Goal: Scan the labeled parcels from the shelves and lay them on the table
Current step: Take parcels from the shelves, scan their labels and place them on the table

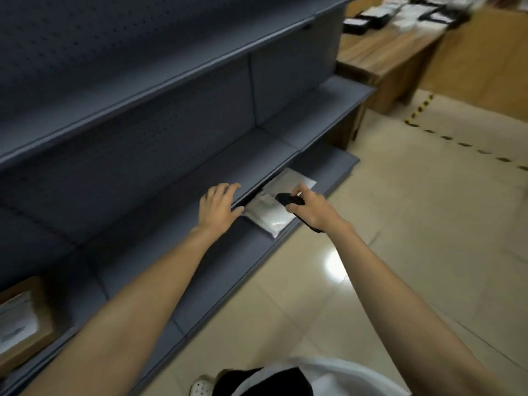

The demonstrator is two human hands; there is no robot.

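Mid-frame, our right hand [310,211] grasped the scanner [288,199] over the white parcel [271,217], left hand [218,208] released flat on the shelf [228,161]; we judged scanning underway, lifting next.

You can read nothing here. At lower left, the white label [17,318] on the cardboard box [45,310] carries grey print (smeared past reading). At centre, the label patch [264,200] on the white poly parcel [274,221] is a blur. At upper right, the parcels [368,18] on the wooden table [385,52] show only pale label shapes. Black-and-yellow striped tape [420,108] marks the floor at right.
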